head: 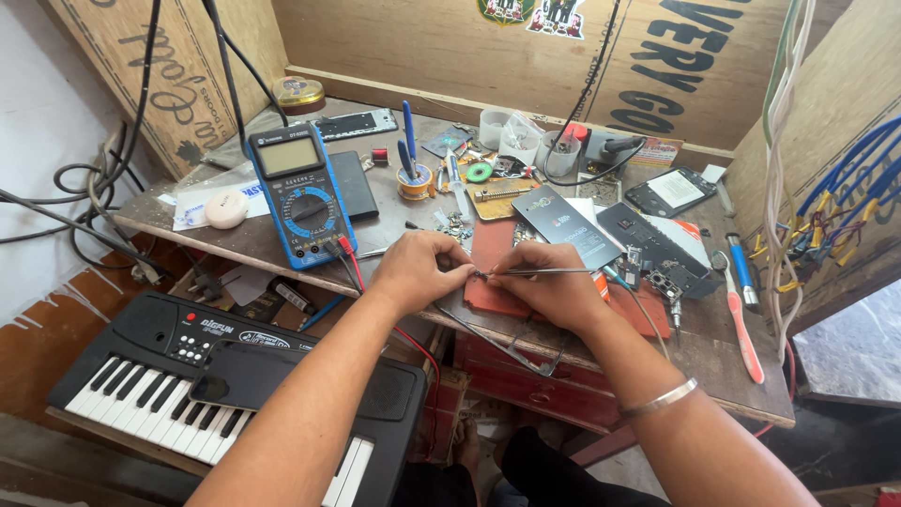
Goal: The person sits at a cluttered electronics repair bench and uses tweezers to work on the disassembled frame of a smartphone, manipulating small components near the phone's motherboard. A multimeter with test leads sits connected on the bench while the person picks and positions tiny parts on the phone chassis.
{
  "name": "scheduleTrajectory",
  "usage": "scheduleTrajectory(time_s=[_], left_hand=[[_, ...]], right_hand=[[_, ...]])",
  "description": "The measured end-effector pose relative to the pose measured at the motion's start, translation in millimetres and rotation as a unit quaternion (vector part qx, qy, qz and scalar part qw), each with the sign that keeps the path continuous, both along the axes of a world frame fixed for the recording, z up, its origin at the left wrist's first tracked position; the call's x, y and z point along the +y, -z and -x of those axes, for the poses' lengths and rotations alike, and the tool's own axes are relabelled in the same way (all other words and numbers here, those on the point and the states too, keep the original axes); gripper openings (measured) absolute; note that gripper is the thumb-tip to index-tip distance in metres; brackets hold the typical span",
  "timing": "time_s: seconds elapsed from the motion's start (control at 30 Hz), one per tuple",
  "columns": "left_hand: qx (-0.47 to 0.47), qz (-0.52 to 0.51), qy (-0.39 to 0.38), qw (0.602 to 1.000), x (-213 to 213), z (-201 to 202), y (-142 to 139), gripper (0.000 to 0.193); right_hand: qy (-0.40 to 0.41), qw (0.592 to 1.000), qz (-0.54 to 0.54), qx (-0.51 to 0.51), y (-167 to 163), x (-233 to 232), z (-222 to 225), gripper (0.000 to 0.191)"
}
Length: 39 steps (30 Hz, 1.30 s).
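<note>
My left hand (pixel 420 270) pinches a very small part at its fingertips, just above the red work mat (pixel 495 246) at the bench's front edge. My right hand (pixel 552 284) grips thin metal tweezers (pixel 540 272), whose tips meet that small part between both hands. A metal bangle (pixel 660 398) sits on my right wrist. The part itself is too small to identify.
A blue multimeter (pixel 300 192) with red and black leads stands left of my hands. Dark phone parts (pixel 568 225), a phone (pixel 670 192), a toothbrush (pixel 740 324), a solder spool (pixel 416 180) and cups lie on the wooden bench (pixel 713 361). A black keyboard (pixel 178 371) sits lower left. Wires (pixel 835 202) hang at right.
</note>
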<state>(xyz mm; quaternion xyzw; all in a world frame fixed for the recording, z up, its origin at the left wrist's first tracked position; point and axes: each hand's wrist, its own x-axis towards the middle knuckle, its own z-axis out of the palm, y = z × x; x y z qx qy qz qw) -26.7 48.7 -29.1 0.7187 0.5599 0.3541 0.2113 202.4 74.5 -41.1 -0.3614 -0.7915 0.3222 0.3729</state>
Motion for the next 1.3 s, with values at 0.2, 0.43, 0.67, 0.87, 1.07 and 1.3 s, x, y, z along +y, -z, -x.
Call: scheduleTrajectory(time_s=[0.2, 0.43, 0.67, 0.87, 1.07, 1.3], left_hand=[[-0.005, 0.003, 0.008, 1.000, -0.1, 0.0, -1.0, 0.017], [-0.006, 0.002, 0.008, 1.000, -2.4, 0.8, -2.0, 0.018], [0.002, -0.006, 0.011, 1.000, -0.9, 0.9, -1.2, 0.018], [0.003, -0.004, 0.009, 1.000, 0.3, 0.7, 0.2, 0.018], [0.010, -0.017, 0.004, 1.000, 1.5, 0.1, 2.4, 0.018], [0.011, -0.023, 0.009, 1.000, 1.9, -0.1, 1.5, 0.017]], right_hand=[[0.046, 0.998, 0.002, 0.034, -4.6, -3.6, -5.7, 0.016], [0.094, 0.995, -0.016, -0.029, -4.0, -7.4, -4.6, 0.018], [0.025, 0.999, -0.040, 0.011, 3.7, -1.8, -5.6, 0.016], [0.010, 0.998, -0.063, -0.001, 8.2, 2.7, -4.5, 0.017], [0.001, 0.998, -0.056, -0.007, 8.9, 5.8, -3.4, 0.020], [0.032, 0.998, 0.049, -0.009, 5.4, 5.8, -1.8, 0.014]])
